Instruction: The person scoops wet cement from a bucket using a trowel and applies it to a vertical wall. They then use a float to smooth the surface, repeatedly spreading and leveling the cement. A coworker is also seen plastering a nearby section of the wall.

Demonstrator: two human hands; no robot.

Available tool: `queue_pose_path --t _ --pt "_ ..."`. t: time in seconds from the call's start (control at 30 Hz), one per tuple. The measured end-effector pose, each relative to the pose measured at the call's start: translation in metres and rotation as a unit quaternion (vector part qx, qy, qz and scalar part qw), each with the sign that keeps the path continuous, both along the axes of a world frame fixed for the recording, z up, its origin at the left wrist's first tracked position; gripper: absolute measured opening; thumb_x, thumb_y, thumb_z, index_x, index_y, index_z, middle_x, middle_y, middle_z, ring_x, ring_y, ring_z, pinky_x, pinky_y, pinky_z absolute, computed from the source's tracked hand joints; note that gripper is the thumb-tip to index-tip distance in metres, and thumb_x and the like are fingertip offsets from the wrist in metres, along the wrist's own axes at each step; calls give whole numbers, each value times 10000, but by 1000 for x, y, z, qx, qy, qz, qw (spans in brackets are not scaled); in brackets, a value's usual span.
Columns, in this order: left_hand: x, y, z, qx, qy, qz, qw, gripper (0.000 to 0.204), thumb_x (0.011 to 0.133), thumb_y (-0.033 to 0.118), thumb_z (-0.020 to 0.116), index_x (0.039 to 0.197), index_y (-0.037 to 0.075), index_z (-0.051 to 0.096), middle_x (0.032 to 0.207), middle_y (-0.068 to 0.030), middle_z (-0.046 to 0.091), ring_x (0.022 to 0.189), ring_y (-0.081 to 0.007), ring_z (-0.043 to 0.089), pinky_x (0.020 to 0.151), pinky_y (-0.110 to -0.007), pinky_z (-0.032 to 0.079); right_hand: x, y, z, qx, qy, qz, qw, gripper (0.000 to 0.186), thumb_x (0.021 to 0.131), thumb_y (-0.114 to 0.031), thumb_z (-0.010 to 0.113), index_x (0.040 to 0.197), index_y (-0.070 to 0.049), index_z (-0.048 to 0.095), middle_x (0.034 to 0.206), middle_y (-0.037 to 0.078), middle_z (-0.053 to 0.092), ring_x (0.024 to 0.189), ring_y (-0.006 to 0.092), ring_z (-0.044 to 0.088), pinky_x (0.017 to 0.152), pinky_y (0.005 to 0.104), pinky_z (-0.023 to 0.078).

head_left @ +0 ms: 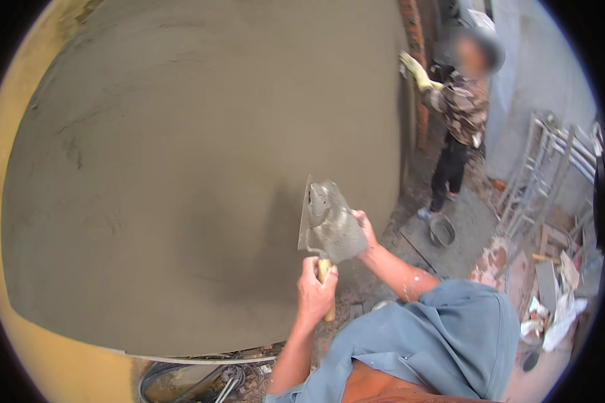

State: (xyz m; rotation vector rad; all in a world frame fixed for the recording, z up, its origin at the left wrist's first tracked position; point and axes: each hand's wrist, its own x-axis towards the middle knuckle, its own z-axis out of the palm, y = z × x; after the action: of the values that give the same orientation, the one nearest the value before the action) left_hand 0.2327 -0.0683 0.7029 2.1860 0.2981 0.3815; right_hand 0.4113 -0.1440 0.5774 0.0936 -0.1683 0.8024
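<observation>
My left hand is closed round the wooden handle of a trowel, whose bent metal neck rises above my fist. Above it is a flat tool thick with wet grey mortar. A thin metal blade shows nearly edge-on along its left side. My right hand is closed at the right side of this mortar-covered tool; its fingers are mostly hidden behind it. Both hands are in front of a large wall coated in smooth grey mortar, apart from its surface.
At the far right a person in a camouflage jacket holds a gloved hand at the wall's edge. A dark bucket stands near that person's feet. Metal scaffold frames lean at right, above scattered debris. Coiled cables lie below the wall.
</observation>
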Motion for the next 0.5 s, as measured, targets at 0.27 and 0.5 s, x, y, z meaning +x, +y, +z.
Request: queue_pose_path --t 0.27,0.5 --pt "-35 53 37 120 -74 6 990 411 985 224 626 1301 -17 520 1047 -213 652 903 -340 666 829 -407 534 1 -8 36 3 -18 -3 1000 528 899 -393 593 1337 -99 606 1277 151 668 1106 338 671 981 526 546" --pt "-57 99 50 267 -16 2 964 327 987 208 611 1237 2 569 1018 -227 671 873 -444 669 759 -460 550 7 -12 34 27 -29 13 999 488 907 -363 599 1297 -70 621 1246 147 680 1103 322 674 973 511 555"
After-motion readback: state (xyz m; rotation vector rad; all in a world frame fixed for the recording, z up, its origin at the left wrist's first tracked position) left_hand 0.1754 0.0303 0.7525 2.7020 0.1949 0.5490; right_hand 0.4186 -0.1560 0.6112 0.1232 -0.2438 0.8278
